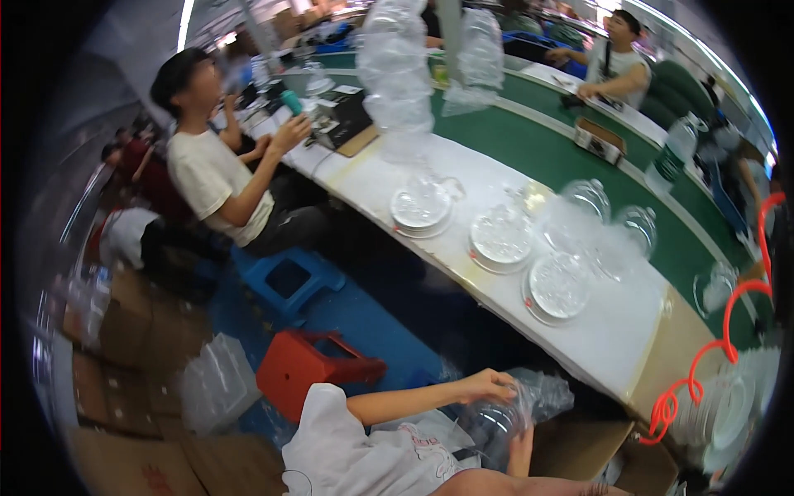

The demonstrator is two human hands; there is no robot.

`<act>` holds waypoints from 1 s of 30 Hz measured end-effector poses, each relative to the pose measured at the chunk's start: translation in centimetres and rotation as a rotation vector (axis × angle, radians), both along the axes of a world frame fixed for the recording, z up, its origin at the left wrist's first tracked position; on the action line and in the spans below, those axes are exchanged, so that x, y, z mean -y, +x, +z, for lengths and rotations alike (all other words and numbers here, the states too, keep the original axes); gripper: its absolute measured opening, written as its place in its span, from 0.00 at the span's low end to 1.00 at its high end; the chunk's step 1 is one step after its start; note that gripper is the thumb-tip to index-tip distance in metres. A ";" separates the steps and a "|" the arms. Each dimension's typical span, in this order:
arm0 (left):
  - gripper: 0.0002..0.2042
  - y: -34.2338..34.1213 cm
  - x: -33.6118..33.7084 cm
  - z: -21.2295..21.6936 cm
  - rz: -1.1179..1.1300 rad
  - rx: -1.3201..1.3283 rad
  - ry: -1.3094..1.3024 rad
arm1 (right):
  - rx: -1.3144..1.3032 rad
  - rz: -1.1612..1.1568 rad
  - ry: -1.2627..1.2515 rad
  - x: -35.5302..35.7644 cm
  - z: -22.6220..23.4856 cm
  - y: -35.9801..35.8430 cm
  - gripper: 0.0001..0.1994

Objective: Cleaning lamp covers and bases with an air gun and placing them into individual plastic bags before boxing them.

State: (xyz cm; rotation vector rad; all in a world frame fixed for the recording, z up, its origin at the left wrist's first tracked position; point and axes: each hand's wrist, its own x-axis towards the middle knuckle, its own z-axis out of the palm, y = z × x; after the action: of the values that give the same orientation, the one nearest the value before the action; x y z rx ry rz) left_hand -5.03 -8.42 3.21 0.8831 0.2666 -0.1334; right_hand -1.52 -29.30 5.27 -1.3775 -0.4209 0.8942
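At the lower middle, beside the white table's near edge, I hold a clear plastic dome [490, 422] with crinkled clear plastic film [546, 393] around its far side. My left hand [490, 386] reaches across from the left, its fingers closed on the dome's upper edge. From below, my right hand [521, 450] grips the side of the same dome; some of its fingers are hidden. Closest to my hands on the table is a round white base [556, 285] topped with crinkled clear plastic. Two similar round white bases [500, 238] stand farther left along the edge.
Loose clear domes [585, 201] lie behind the bases, with a tall wrapped stack [395, 83] farther back. A green conveyor [513, 124] curves past the table. A red coiled hose [691, 384] hangs right. Red [310, 372] and blue stools [289, 281] stand left, near a seated co-worker [219, 165].
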 end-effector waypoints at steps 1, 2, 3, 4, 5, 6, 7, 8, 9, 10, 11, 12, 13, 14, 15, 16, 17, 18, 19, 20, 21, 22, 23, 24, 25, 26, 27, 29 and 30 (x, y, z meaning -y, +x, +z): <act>0.16 0.0 0.1 -0.1 -0.004 -0.018 0.013 | 0.028 0.002 0.056 -0.2 0.2 -0.5 0.37; 0.16 0.0 0.1 -0.2 -0.011 -0.036 0.024 | 0.053 0.001 0.113 -0.3 0.4 -0.9 0.41; 0.15 0.1 0.4 0.0 0.030 -0.020 0.040 | 0.065 -0.028 0.150 0.2 -0.4 -1.3 0.47; 0.15 -0.3 0.3 0.5 0.057 -0.019 0.046 | 0.064 -0.002 0.156 -0.6 1.8 -1.8 0.47; 0.15 -0.7 0.2 1.1 0.083 -0.041 0.057 | 0.145 0.039 0.189 -0.8 4.4 -2.2 0.37; 0.15 -0.9 -0.1 1.2 0.104 -0.068 0.065 | 0.220 0.074 0.220 -1.2 5.9 -2.3 0.27; 0.15 -1.0 -0.7 0.6 0.119 -0.073 0.066 | 0.214 0.088 0.223 -1.4 4.9 -2.0 0.27; 0.14 -1.0 -1.3 -0.3 0.067 -0.153 0.013 | -0.146 -0.074 0.139 -1.2 2.4 -1.4 0.33; 0.14 -0.8 -1.5 -0.4 0.003 -0.223 -0.038 | -0.494 -0.246 0.051 -0.6 -1.4 -0.4 0.40; 0.14 -0.6 -1.4 -0.2 0.002 -0.220 -0.036 | -0.843 -0.418 -0.041 0.3 -7.4 0.9 0.46; 0.14 -0.4 -1.1 -0.1 -0.014 -0.229 -0.052 | -0.841 -0.420 -0.039 2.7 -9.9 1.4 0.46; 0.15 -0.2 -0.8 0.0 -0.032 -0.238 -0.070 | -0.763 -0.411 -0.045 4.5 -12.7 1.7 0.45; 0.15 -0.1 -0.6 0.0 -0.027 -0.241 -0.069 | -0.690 -0.395 -0.053 3.9 -11.3 1.3 0.43; 0.15 0.0 -0.3 0.2 -0.003 -0.247 -0.072 | -0.618 -0.379 -0.062 3.5 -9.9 0.9 0.41; 0.15 0.1 0.0 0.5 0.019 -0.247 -0.075 | -0.540 -0.365 -0.069 3.1 -8.5 0.7 0.39; 0.16 0.3 0.3 0.9 0.081 -0.260 -0.034 | -0.462 -0.351 -0.076 2.7 -7.0 0.5 0.37; 0.16 0.6 0.3 0.6 0.083 -0.259 -0.036 | -0.385 -0.336 -0.084 2.5 -5.5 0.3 0.36; 0.16 0.8 0.2 0.2 0.148 -0.243 0.336 | -0.308 -0.319 -0.089 2.2 -4.5 0.2 0.34; 0.16 0.9 0.1 0.1 0.213 -0.223 0.708 | -0.233 -0.300 -0.093 1.9 -3.5 0.1 0.32; 0.15 0.6 -0.1 0.2 0.383 0.016 1.102 | -0.159 -0.280 -0.098 1.7 -2.6 0.0 0.31; 0.15 0.5 -0.3 1.2 0.378 0.018 1.099 | -0.084 -0.272 -0.106 1.6 -1.8 -0.2 0.29; 0.12 0.3 -0.5 2.6 0.334 0.021 1.187 | -0.010 -0.257 -0.117 1.5 -1.3 -0.2 0.27; 0.09 0.2 -0.7 3.3 0.288 0.024 1.274 | 0.063 -0.242 -0.128 1.4 -0.8 -0.2 0.26; 0.09 0.1 -0.7 3.7 0.289 0.029 1.273 | 0.143 -0.229 -0.133 1.4 0.3 -0.5 0.24; 0.08 0.1 -0.8 4.0 0.272 0.132 1.293 | 0.147 -0.231 -0.134 1.4 0.7 -0.5 0.24; 0.07 0.1 -0.7 4.3 0.253 0.236 1.310 | 0.204 -0.259 -0.149 1.5 1.0 -0.4 0.23; 0.07 0.0 -0.7 4.4 0.258 0.230 1.310 | 0.258 -0.276 -0.163 1.4 1.0 -0.4 0.22; 0.07 -0.2 -0.6 4.5 0.312 0.401 1.524 | 0.302 -0.263 -0.173 2.1 -0.7 0.2 0.22; 0.07 -0.1 -0.6 4.5 0.313 0.397 1.524 | 0.320 -0.266 -0.159 2.2 -1.2 0.4 0.22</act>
State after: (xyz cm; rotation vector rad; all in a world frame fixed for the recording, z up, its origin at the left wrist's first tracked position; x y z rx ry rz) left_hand -5.17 -7.80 7.67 2.3162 0.0878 0.6282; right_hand -1.13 -31.54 4.07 -1.6869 -0.4020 0.4979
